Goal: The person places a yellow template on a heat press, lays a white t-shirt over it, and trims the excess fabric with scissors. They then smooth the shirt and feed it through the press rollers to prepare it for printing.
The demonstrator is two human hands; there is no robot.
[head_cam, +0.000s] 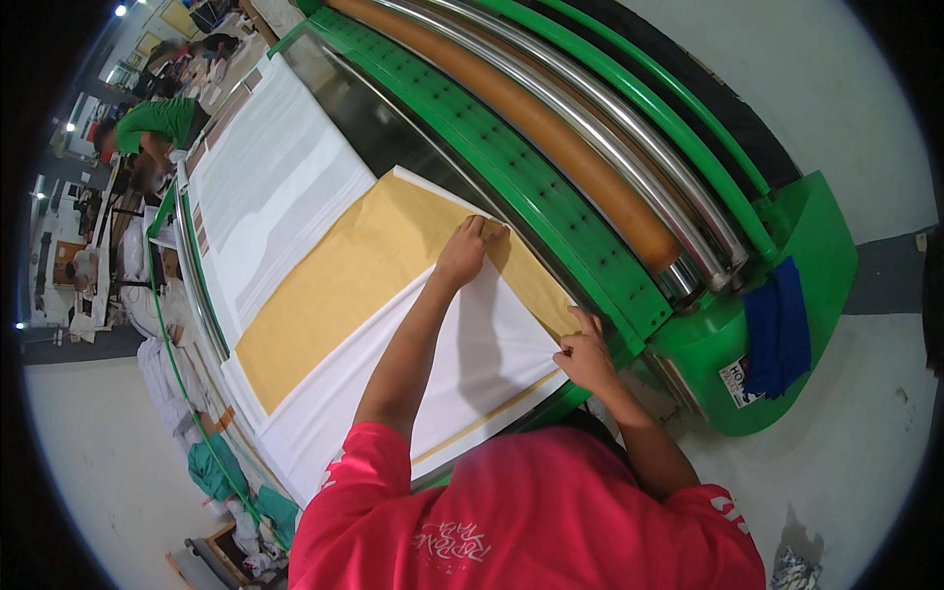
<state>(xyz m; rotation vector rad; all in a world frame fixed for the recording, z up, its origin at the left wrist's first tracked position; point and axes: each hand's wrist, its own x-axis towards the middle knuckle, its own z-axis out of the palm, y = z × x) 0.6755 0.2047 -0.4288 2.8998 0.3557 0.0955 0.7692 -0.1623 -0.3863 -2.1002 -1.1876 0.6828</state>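
Observation:
White fabric [435,354] lies over a yellow sheet [332,302] on the bed of a green roller machine. My left hand [464,252] is at the fabric's upper edge, near the machine, its fingertips pinching or pressing there; which of the two I cannot tell. My right hand [585,350] grips the near right corner of the white fabric, thumb and fingers together beside the yellow sheet's edge. A strip of yellow shows between the white fabric and the machine. Farther left, a white sheet [273,184] covers the bed.
Along the far side run a green perforated beam [516,169], an orange-brown roller [560,147] and metal rollers [627,162]. A blue cloth [778,332] hangs on the green end housing [826,295]. A person in a green shirt [158,125] bends over at the upper left.

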